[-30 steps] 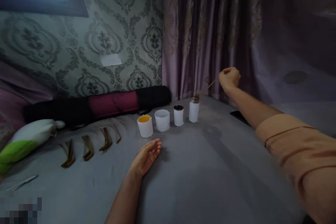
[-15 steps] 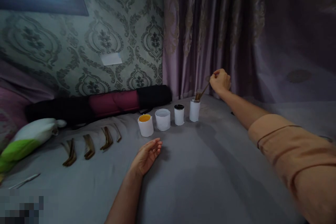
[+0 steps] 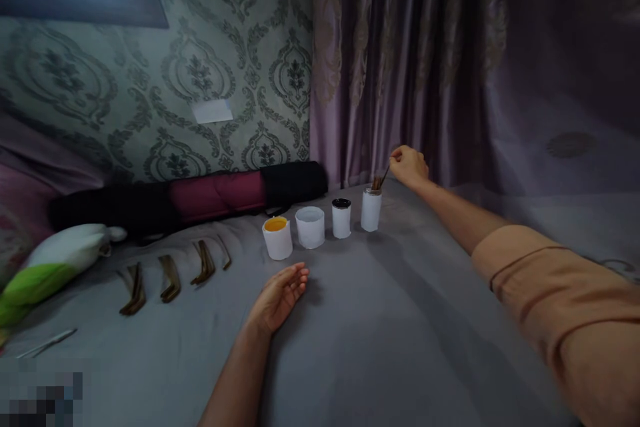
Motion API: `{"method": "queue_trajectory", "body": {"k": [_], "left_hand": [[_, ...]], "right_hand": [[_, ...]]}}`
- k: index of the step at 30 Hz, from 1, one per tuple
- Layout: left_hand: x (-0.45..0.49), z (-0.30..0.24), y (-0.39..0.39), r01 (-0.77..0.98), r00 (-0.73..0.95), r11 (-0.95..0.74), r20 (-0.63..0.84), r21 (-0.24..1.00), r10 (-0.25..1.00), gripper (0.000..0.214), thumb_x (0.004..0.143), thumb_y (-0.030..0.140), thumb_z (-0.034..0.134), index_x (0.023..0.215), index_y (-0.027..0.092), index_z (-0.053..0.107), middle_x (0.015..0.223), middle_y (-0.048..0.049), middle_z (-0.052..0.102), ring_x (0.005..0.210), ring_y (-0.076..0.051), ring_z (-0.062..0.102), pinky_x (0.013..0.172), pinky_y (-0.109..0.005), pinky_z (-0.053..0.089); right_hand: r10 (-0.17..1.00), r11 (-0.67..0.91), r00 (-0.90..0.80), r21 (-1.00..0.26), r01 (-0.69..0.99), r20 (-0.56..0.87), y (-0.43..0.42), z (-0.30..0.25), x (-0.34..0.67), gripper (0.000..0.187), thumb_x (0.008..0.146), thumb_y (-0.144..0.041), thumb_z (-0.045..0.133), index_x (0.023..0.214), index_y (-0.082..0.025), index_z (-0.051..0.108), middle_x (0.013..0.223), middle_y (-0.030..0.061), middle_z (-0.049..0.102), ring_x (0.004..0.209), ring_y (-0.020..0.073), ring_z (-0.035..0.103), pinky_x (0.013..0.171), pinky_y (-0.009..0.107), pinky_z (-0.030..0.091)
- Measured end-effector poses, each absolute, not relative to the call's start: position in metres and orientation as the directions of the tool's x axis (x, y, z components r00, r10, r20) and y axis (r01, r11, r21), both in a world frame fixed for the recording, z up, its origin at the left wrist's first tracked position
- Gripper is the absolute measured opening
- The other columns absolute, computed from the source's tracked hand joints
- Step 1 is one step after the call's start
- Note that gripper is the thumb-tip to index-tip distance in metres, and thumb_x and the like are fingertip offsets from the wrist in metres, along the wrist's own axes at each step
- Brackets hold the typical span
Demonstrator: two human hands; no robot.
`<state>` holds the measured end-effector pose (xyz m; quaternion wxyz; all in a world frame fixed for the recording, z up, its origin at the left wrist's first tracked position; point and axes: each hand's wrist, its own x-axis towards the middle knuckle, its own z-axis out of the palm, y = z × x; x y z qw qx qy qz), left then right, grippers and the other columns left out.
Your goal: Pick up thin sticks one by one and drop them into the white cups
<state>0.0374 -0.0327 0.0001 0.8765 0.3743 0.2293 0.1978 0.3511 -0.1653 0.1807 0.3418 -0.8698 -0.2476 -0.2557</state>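
My right hand [image 3: 410,165] pinches the upper end of a thin brown stick [image 3: 385,177]. Its lower end reaches into the mouth of a white-wrapped jar [image 3: 371,212], where more brown sticks [image 3: 376,183] stand. My left hand [image 3: 281,295] lies on the grey sheet, palm partly up, fingers loosely curved and holding nothing. Just beyond it stand a white cup with yellow inside [image 3: 277,243] and a wider white cup [image 3: 311,232]. Between that wider cup and the jar is a white can with a dark top [image 3: 341,221].
Bent brown strips lie on the sheet at left: three bunches, one a bundle [image 3: 170,279], plus a single strip [image 3: 225,253]. A black and maroon long bag [image 3: 215,197] runs along the wall. A green and white plush [image 3: 50,267] and a slim pale tool [image 3: 47,343] lie far left.
My right hand has moved down and left toward the jar, lowering the stick deeper into it. My left hand and the containers have stayed in place.
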Motion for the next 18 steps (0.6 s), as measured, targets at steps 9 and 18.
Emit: {"method": "queue_trajectory", "body": {"k": [9,18], "left_hand": [[0.038,-0.001,-0.032,-0.180,0.816,0.639,-0.250,0.748,0.521,0.016,0.078,0.013,0.054,0.090,0.007,0.061,0.084,-0.0106,0.063,0.068,-0.011,0.060,0.060,-0.020,0.050],[0.037,0.000,-0.033,-0.178,0.816,0.642,-0.253,0.746,0.520,0.016,0.077,0.013,0.055,0.091,0.008,0.061,0.084,-0.0104,0.063,0.068,-0.011,0.060,0.061,-0.019,0.050]], "right_hand": [[0.346,-0.664,0.766,-0.436,0.608,0.542,-0.164,0.171,0.351,0.018,0.074,-0.028,0.049,0.084,-0.022,0.062,0.089,0.0061,0.062,0.086,0.0203,0.056,0.072,0.034,0.044],[0.388,-0.673,0.771,-0.416,0.611,0.505,-0.161,0.158,0.352,0.019,0.072,-0.026,0.051,0.084,-0.022,0.064,0.086,0.0055,0.063,0.085,0.0188,0.056,0.070,0.031,0.044]]}}
